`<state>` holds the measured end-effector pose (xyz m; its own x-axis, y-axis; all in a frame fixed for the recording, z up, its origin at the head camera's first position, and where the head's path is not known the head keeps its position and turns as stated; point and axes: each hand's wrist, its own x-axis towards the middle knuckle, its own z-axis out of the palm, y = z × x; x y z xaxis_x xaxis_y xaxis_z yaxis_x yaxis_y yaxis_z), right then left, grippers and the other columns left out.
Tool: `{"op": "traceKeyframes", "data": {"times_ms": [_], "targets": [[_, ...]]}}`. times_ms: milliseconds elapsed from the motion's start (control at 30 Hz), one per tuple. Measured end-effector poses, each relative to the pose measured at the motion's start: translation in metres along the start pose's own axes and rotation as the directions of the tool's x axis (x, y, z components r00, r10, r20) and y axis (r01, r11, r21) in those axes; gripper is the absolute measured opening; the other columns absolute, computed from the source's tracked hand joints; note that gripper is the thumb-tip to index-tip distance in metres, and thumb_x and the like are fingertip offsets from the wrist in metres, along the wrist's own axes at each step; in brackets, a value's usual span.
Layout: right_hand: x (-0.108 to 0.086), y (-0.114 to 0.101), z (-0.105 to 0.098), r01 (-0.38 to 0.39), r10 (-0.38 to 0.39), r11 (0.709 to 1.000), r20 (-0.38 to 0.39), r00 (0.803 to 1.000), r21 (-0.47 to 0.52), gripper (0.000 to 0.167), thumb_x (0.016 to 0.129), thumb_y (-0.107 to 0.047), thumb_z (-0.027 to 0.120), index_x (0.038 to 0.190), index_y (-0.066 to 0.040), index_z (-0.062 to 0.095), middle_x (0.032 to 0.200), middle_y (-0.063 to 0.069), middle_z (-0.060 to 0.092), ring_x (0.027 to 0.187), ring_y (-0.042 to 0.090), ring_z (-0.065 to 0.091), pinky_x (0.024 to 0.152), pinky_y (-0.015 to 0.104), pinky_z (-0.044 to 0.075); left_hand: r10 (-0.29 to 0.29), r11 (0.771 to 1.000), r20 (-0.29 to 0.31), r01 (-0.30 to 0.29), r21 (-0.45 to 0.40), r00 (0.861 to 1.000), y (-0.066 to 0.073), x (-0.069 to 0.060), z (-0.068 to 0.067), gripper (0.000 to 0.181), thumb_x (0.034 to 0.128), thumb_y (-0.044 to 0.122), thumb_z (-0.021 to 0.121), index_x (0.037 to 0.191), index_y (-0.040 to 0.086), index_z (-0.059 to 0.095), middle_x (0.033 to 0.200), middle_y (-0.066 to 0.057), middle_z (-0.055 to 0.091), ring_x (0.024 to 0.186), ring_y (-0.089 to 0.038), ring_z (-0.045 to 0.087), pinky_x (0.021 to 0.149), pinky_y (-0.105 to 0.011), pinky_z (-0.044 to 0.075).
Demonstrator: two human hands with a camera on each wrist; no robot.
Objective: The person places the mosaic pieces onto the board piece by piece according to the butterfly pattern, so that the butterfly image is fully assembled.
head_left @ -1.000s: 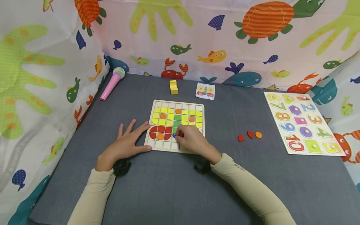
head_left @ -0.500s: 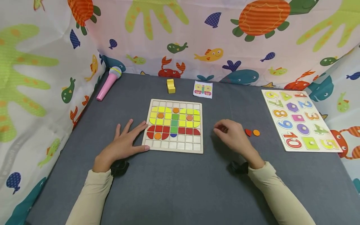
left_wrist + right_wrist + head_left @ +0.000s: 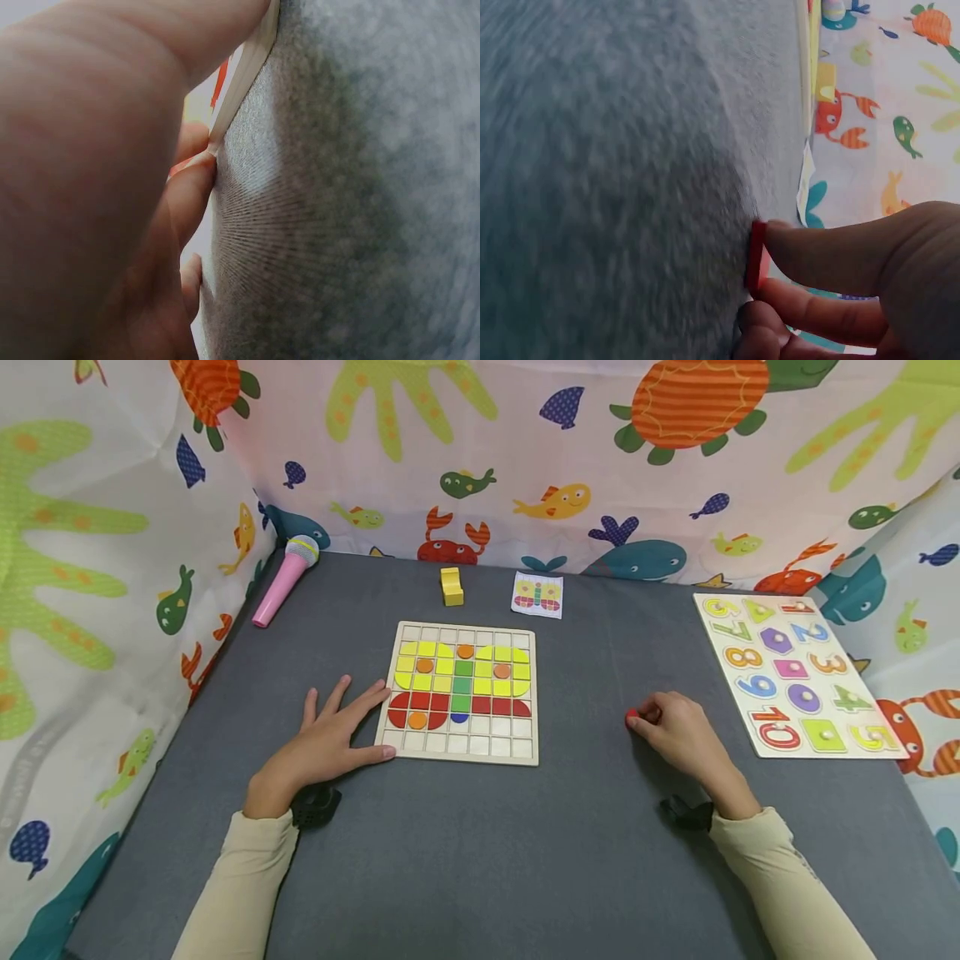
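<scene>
Beside the board, out to the right, my right hand (image 3: 678, 735) pinches a small red piece (image 3: 632, 717) between thumb and finger. In the right wrist view the red piece (image 3: 757, 255) stands on its edge at the grey cloth. My left hand (image 3: 318, 747) lies with spread fingers at the left edge of the wooden grid board (image 3: 487, 747), the thumb on its lower left corner. Yellow, red, green, orange and blue tiles fill part of the grid. The left wrist view shows the thumb and fingers along the board's edge (image 3: 244, 75).
A picture card (image 3: 537, 595) and a yellow block (image 3: 452, 587) lie behind the board. At the back left is a pink toy microphone (image 3: 287, 581). A number puzzle board (image 3: 798, 677) lies at the right. A sea-animal cloth (image 3: 390, 460) hangs around the table.
My right hand has left the board, moved right and taken hold of the red piece. The orange disc and other red piece there are now hidden behind it. My left hand has stayed at the board.
</scene>
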<state>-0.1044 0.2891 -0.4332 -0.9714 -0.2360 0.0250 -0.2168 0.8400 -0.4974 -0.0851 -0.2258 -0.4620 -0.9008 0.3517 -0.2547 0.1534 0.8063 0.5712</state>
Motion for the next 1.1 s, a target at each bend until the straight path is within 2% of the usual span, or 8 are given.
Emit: {"op": "traceKeyframes", "data": {"times_ms": [200,267,367,500,667,833,1000,1100], "targets": [[0.007,-0.013,0.005,-0.021,0.021,1.0,0.001,1.0,0.011,0.016,0.097,-0.01,0.078,0.094,0.001,0.068,0.084,0.01,0.066,0.073,0.022,0.058,0.066,0.039,0.046,-0.002,1.0,0.006,0.002,0.005,1.0,-0.001,0.0,-0.002,0.104,0.091,0.063,0.076,0.173,0.023,0.025,0.179,-0.006,0.016,0.162,-0.043,-0.011,0.118,-0.068,-0.023],[0.011,-0.02,0.007,-0.026,0.026,0.998,0.012,1.0,0.052,0.014,0.097,-0.008,0.077,0.096,0.001,0.067,0.085,0.01,0.068,0.072,0.021,0.058,0.065,0.037,0.047,-0.002,1.0,0.002,0.002,0.005,1.0,-0.001,0.0,-0.003,0.104,0.0908,0.063,0.076,0.173,0.023,0.025,0.179,-0.006,0.017,0.162,-0.043,-0.011,0.117,-0.068,-0.023],[0.019,-0.036,0.01,-0.03,0.02,0.985,0.062,0.998,0.171,0.01,0.098,-0.005,0.076,0.1,-0.001,0.067,0.087,0.01,0.07,0.07,0.02,0.061,0.062,0.034,0.05,-0.004,1.0,-0.001,0.004,0.003,1.0,-0.001,0.0,-0.003,0.104,0.0905,0.063,0.077,0.172,0.024,0.026,0.179,-0.006,0.017,0.162,-0.043,-0.011,0.118,-0.068,-0.023],[0.033,-0.063,0.02,-0.013,-0.036,0.945,0.142,0.989,0.327,0.006,0.101,-0.004,0.073,0.104,-0.001,0.069,0.09,0.01,0.07,0.068,0.022,0.063,0.06,0.031,0.054,-0.001,1.0,-0.005,0.001,-0.003,1.0,-0.001,0.0,-0.001,0.104,0.0905,0.063,0.077,0.172,0.023,0.027,0.179,-0.006,0.018,0.162,-0.043,-0.011,0.118,-0.068,-0.022],[0.046,-0.09,0.038,0.058,-0.143,0.911,0.178,0.974,0.409,0.006,0.1,-0.002,0.073,0.104,-0.001,0.07,0.09,0.009,0.069,0.067,0.022,0.061,0.059,0.031,0.054,0.012,1.0,-0.016,-0.012,0.0,1.0,0.0,0.001,0.002,0.102,0.0914,0.064,0.076,0.172,0.023,0.028,0.179,-0.005,0.018,0.162,-0.043,-0.009,0.119,-0.068,-0.021],[0.051,-0.108,0.054,0.086,-0.197,0.89,0.206,0.959,0.448,0.005,0.098,-0.002,0.074,0.102,-0.002,0.071,0.09,0.007,0.07,0.073,0.023,0.062,0.063,0.031,0.054,0.01,1.0,-0.017,-0.01,-0.005,1.0,0.001,0.001,0.002,0.101,0.0918,0.063,0.076,0.172,0.023,0.029,0.178,-0.005,0.019,0.162,-0.043,-0.009,0.119,-0.068,-0.022],[0.055,-0.124,0.067,0.135,-0.248,0.884,0.203,0.947,0.448,0.003,0.097,-0.004,0.074,0.1,-0.003,0.072,0.091,0.003,0.071,0.083,0.021,0.065,0.074,0.035,0.055,0.002,1.0,-0.016,-0.002,-0.002,1.0,0.001,0.0,0.001,0.101,0.0922,0.062,0.076,0.172,0.022,0.028,0.178,-0.007,0.018,0.162,-0.044,-0.009,0.118,-0.069,-0.022],[0.058,-0.133,0.076,0.159,-0.274,0.883,0.208,0.939,0.442,0.003,0.097,-0.005,0.074,0.098,-0.004,0.072,0.09,0.002,0.072,0.083,0.019,0.066,0.076,0.036,0.055,0.002,1.0,-0.017,-0.002,0.001,1.0,0.001,-0.001,0.0,0.102,0.0923,0.062,0.076,0.172,0.021,0.028,0.178,-0.007,0.018,0.162,-0.044,-0.009,0.118,-0.069,-0.022]]}}
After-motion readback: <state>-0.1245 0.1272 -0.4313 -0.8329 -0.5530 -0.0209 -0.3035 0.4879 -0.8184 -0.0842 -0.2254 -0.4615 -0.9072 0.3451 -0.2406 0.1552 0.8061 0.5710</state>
